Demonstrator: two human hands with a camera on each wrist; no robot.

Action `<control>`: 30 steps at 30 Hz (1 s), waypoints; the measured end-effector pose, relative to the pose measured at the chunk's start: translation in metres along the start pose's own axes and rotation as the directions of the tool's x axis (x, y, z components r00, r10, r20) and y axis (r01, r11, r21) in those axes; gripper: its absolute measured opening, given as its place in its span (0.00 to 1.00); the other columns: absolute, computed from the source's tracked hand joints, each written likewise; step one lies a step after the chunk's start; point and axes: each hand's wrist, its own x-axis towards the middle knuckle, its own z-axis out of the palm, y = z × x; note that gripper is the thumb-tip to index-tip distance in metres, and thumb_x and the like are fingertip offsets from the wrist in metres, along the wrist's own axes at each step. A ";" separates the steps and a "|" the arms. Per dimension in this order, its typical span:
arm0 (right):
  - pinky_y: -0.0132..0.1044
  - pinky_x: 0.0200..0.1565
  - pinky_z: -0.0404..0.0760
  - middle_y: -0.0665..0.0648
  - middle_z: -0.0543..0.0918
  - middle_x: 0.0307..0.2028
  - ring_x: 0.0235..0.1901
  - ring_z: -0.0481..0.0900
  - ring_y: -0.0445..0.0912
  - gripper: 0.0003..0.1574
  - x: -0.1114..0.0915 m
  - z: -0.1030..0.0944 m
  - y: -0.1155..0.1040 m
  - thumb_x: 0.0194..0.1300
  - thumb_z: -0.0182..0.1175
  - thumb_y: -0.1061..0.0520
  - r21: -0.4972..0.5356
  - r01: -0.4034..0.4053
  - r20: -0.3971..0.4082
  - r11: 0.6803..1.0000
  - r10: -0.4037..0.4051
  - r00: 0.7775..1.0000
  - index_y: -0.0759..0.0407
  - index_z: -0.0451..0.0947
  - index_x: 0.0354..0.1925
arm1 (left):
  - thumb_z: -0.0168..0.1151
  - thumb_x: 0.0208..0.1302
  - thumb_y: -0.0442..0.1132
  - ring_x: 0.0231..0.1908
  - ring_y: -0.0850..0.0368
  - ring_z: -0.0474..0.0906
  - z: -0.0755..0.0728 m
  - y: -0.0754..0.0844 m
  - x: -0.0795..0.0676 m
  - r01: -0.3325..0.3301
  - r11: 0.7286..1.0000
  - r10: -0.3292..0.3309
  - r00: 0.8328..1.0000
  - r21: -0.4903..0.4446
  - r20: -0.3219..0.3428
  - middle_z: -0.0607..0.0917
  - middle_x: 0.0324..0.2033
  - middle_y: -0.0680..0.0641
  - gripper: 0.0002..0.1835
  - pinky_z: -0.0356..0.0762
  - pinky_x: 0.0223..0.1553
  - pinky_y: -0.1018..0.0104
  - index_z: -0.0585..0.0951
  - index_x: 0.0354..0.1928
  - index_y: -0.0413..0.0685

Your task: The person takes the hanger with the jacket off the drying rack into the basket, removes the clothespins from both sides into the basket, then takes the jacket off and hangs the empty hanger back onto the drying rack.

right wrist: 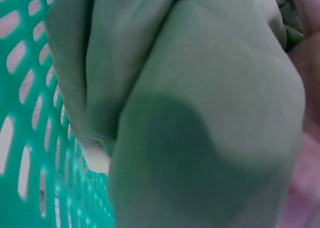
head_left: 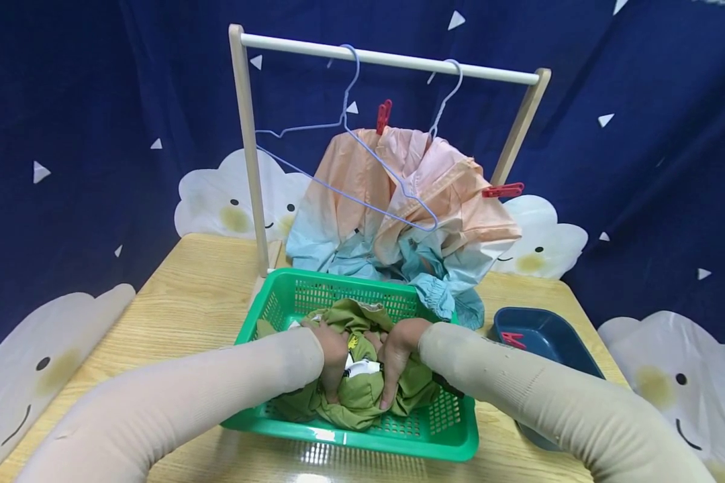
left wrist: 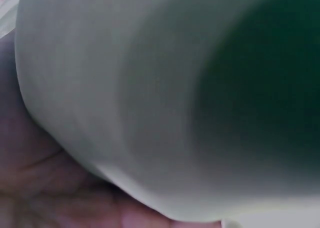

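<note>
In the head view, a crumpled olive-green garment with white and yellow patches lies in a green plastic basket. My left hand grips its left side and my right hand its right side, thumbs toward me. Most of the fingers are hidden in the folds. Close green cloth fills much of the right wrist view, beside the basket's slotted wall. In the left wrist view, blurred cloth covers the palm.
Behind the basket stands a rack with a white rail. A bare blue hanger hangs there, beside a peach-to-blue jacket on another hanger. Red clips are on the jacket. A dark blue tub holds a red clip.
</note>
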 end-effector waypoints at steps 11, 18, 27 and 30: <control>0.46 0.76 0.60 0.50 0.42 0.82 0.82 0.39 0.48 0.84 -0.002 -0.002 0.001 0.46 0.74 0.25 0.023 0.007 -0.018 1.000 -0.007 1.000 0.36 0.27 0.81 | 0.78 0.41 0.70 0.77 0.40 0.56 0.002 -0.003 -0.001 0.005 1.000 -0.006 1.000 -0.020 -0.012 0.61 0.77 0.40 0.67 0.58 0.75 0.42 0.54 0.80 0.59; 0.48 0.77 0.58 0.52 0.44 0.82 0.82 0.41 0.48 0.84 -0.003 0.000 0.005 0.47 0.74 0.25 0.045 0.031 -0.036 0.998 -0.029 0.999 0.38 0.28 0.81 | 0.75 0.42 0.73 0.78 0.44 0.56 0.001 -0.006 0.001 -0.013 1.000 0.013 1.000 -0.002 -0.006 0.64 0.77 0.44 0.67 0.57 0.76 0.44 0.52 0.81 0.60; 0.49 0.78 0.55 0.54 0.43 0.82 0.82 0.41 0.49 0.82 -0.007 -0.005 0.012 0.51 0.73 0.27 0.038 0.096 -0.069 0.995 -0.094 0.993 0.42 0.28 0.82 | 0.72 0.42 0.77 0.75 0.49 0.63 -0.001 -0.016 0.000 -0.057 0.998 0.057 0.998 0.004 -0.010 0.69 0.74 0.46 0.66 0.66 0.72 0.49 0.51 0.81 0.64; 0.49 0.78 0.54 0.54 0.43 0.82 0.82 0.42 0.49 0.80 -0.010 -0.007 0.015 0.53 0.72 0.28 0.051 0.140 -0.079 0.989 -0.136 0.988 0.44 0.29 0.82 | 0.69 0.44 0.78 0.75 0.49 0.63 0.000 -0.019 -0.001 -0.053 0.999 0.053 0.999 0.007 0.008 0.65 0.76 0.44 0.65 0.68 0.71 0.53 0.49 0.81 0.66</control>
